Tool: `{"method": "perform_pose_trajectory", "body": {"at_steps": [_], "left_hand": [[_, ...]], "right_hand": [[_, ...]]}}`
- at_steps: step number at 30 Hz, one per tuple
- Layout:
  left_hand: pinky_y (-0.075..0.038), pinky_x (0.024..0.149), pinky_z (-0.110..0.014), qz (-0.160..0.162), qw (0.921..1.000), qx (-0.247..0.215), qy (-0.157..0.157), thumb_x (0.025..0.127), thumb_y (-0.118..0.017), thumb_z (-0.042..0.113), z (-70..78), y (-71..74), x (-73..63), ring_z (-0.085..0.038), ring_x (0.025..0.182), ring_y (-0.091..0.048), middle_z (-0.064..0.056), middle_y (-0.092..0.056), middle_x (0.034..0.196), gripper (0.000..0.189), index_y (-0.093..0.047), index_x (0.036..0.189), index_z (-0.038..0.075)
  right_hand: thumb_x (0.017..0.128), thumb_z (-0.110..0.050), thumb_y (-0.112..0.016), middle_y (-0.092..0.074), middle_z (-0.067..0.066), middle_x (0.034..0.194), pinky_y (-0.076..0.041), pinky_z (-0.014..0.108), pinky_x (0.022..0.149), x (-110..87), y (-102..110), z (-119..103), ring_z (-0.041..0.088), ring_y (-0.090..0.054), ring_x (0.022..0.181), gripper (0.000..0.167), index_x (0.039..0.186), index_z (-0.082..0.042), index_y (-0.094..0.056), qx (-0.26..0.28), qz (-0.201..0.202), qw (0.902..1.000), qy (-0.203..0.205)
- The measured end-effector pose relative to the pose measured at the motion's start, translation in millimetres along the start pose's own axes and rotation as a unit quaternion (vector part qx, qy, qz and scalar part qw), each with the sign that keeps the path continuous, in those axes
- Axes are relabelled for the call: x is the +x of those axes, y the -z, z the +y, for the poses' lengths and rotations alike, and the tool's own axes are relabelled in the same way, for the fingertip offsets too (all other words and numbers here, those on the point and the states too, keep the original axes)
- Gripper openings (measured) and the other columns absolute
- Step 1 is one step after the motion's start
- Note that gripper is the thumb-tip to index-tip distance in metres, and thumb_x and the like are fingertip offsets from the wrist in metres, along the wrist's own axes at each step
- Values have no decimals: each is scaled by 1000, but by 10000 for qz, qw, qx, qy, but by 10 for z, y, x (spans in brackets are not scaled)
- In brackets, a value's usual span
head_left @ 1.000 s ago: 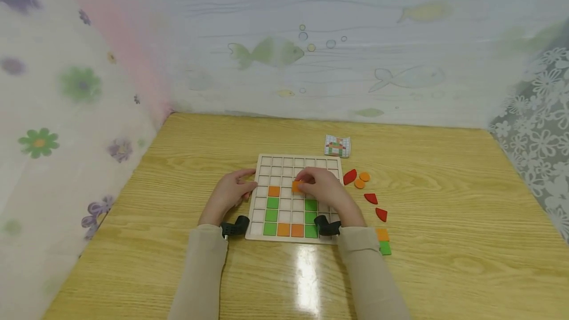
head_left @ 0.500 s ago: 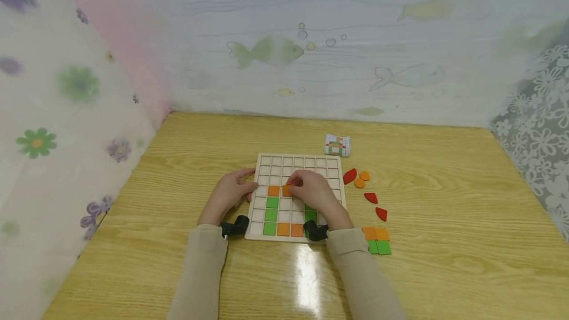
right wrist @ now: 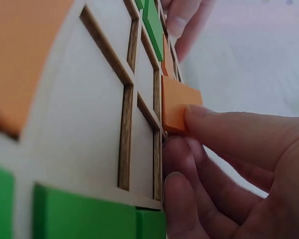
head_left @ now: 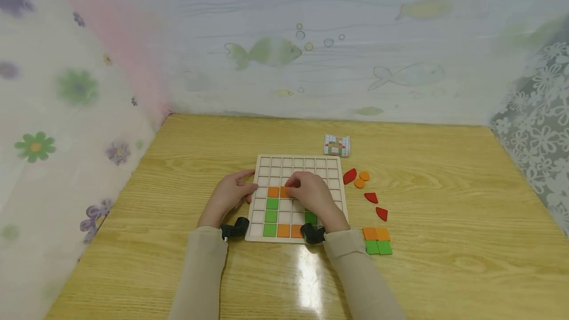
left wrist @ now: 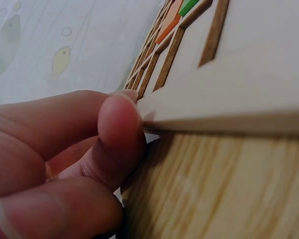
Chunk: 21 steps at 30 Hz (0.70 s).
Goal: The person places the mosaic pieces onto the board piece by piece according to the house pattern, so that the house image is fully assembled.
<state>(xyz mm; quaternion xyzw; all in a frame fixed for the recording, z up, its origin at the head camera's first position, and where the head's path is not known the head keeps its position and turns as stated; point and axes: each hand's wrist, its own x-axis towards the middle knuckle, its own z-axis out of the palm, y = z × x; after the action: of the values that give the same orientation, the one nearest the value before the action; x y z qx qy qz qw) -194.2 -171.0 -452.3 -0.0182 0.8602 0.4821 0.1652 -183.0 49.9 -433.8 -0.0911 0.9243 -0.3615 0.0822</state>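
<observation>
The wooden grid board (head_left: 266, 160) lies on the table with orange and green square tiles in some cells. My right hand (head_left: 311, 192) pinches an orange square tile (right wrist: 182, 104) between thumb and fingers, at the cell just right of another orange tile (head_left: 273, 192). In the right wrist view this tile stands tilted, partly out of its cell. My left hand (head_left: 228, 194) rests its fingertips against the board's left edge; the left wrist view has the thumb and a finger (left wrist: 120, 122) right at the rim. Part of the green column is hidden under the right hand.
A small printed pattern card (head_left: 337, 145) lies behind the board. Right of the board are red curved pieces (head_left: 349, 176), orange discs (head_left: 364, 176), and loose orange tiles (head_left: 370, 233) and green tiles (head_left: 385, 247). A patterned wall (head_left: 329, 73) borders the table's back.
The right hand has moved left across the board with the orange tile, then slightly nearer, bringing it beside the other orange tile. The left hand has stayed at the board's edge.
</observation>
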Motion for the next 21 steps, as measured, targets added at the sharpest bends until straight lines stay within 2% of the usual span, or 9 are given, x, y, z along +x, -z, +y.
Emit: {"method": "perform_pose_trajectory", "body": {"at_steps": [12, 21], "left_hand": [[-26, 34, -25, 59, 10000, -41, 14, 83, -63, 29, -24, 8, -7, -11, 35, -30, -9, -61, 63, 49, -46, 129, 29], [-26, 34, -24, 24, 10000, 4, 68, 82, -63, 32, -21, 19, 16, -11, 34, -29, -9, -60, 63, 48, -47, 128, 32]], "right_hand": [[81, -18, -66, -53, -5, 78, -40, 27, 61, -32, 8, -65, 13, -47, 70, 10, 91, -16, -67, -577, -74, 9981, 191], [86, -29, -57, -57, -4, 87, -42, 29, 63, -45, 127, -19, 14, -51, 76, 18, 100, -19, -64, 26, -58, 10000, 52]]}}
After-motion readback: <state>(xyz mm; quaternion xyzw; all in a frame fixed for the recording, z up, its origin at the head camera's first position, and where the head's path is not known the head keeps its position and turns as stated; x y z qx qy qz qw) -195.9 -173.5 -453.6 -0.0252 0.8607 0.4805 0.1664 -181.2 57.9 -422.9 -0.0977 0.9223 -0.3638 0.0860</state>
